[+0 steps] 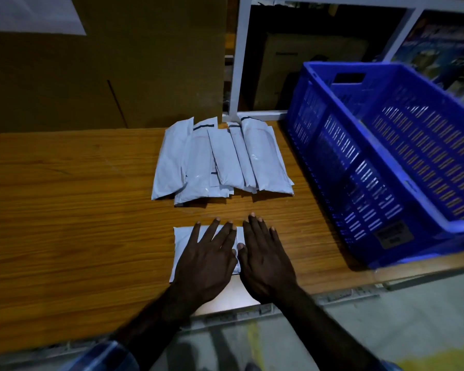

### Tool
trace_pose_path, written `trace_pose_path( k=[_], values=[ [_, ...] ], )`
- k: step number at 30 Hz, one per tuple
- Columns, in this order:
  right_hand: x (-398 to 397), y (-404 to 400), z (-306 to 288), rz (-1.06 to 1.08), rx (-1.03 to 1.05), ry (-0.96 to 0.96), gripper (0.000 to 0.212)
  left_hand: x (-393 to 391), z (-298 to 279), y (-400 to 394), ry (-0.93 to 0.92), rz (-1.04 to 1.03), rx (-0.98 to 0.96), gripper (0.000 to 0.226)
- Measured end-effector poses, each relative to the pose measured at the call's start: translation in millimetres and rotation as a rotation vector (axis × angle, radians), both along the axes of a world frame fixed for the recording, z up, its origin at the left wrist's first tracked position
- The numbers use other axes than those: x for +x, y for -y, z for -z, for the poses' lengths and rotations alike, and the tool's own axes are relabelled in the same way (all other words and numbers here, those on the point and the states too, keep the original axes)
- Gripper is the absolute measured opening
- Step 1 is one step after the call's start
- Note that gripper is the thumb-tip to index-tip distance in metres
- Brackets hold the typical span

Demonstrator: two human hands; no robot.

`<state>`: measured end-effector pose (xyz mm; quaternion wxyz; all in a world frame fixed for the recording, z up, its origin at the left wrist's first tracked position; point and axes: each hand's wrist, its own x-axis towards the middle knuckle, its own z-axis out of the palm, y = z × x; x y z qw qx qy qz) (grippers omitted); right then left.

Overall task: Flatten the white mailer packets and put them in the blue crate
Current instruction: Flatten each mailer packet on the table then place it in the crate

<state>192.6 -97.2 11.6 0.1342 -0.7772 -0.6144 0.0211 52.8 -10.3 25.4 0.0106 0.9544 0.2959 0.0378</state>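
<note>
Wooden table [65,210]; both hands flatten a packet [182,242]; blue crate [386,156] empty.

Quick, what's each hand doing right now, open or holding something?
Left hand: open, fingers spread, pressing flat on the white mailer packet.
Right hand: open, fingers straight, pressing the same packet's right edge.

Wood-grain table [65,210]. Big cardboard box [118,76] at back left, white paper sheet [35,14] on it. White frame [237,62] behind, colourful printed boxes [445,49] far right.
</note>
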Motion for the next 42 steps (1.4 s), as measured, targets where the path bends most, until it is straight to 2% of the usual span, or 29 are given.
trace_pose_path(
  k=[4, 7, 12, 17, 26, 31, 36, 42],
  values=[
    [0, -3, -10, -0.016, -0.032, 0.074, 0.066, -7, -5, -1, 0.160, -0.022, -0.060, 0.059],
    [-10, -12, -16, -0.050, 0.022, 0.064, 0.063, -21, -8, -6, 0.254, -0.101, -0.078, 0.056],
    [-33, -23, -5, -0.172, 0.080, 0.023, 0.054, -37, 5, -10, 0.243, -0.126, -0.129, 0.059],
    [-33, -18, 2, -0.189, 0.140, 0.054, 0.048, -37, 12, -10, 0.232, -0.121, -0.129, 0.058],
    [-21, -30, -9, -0.194, 0.035, 0.030, 0.058, -29, -2, -19, 0.091, -0.144, -0.076, 0.057],
    [-22, -27, -2, -0.197, 0.081, 0.033, 0.048, -20, 2, -12, 0.115, -0.202, -0.131, 0.063],
    [-26, -25, 3, -0.181, 0.161, 0.025, 0.045, -19, 9, -8, 0.141, -0.204, -0.113, 0.053],
    [-12, -18, -4, -0.129, 0.030, -0.012, 0.055, -31, 11, -13, 0.203, -0.180, -0.162, 0.056]
  ],
)
